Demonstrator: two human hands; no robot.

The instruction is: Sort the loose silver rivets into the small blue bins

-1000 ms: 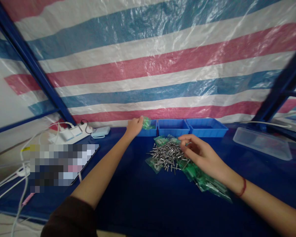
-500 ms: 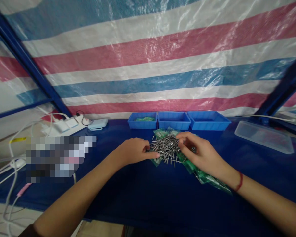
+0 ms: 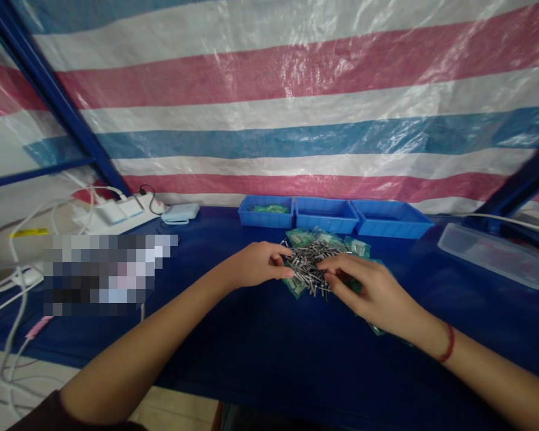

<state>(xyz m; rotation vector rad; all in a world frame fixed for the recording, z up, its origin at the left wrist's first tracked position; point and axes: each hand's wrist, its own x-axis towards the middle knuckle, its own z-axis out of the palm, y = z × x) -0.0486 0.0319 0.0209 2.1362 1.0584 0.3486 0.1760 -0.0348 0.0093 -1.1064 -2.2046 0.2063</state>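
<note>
A heap of small metal pins (image 3: 309,263) lies on green plastic bags (image 3: 302,237) in the middle of the dark blue table (image 3: 269,347). My left hand (image 3: 258,264) rests at the heap's left edge, thumb and fingers pinched together at the pins. My right hand (image 3: 368,287) lies over the heap's right side with its fingers curled into the pins and bags. What each hand grips is too small to name. Behind the heap stand three blue trays; the left tray (image 3: 266,211) holds green bags.
The middle tray (image 3: 326,215) and right tray (image 3: 390,218) look bare inside. A clear plastic lid (image 3: 494,263) lies at the right. At the left are a power strip (image 3: 117,212), white cables (image 3: 15,287) and a pale device (image 3: 179,212). A striped tarp hangs behind.
My left hand came back from the left blue tray, where it had left a green bag, to the pin heap. My right hand stayed on the heap and slid slightly toward me.
</note>
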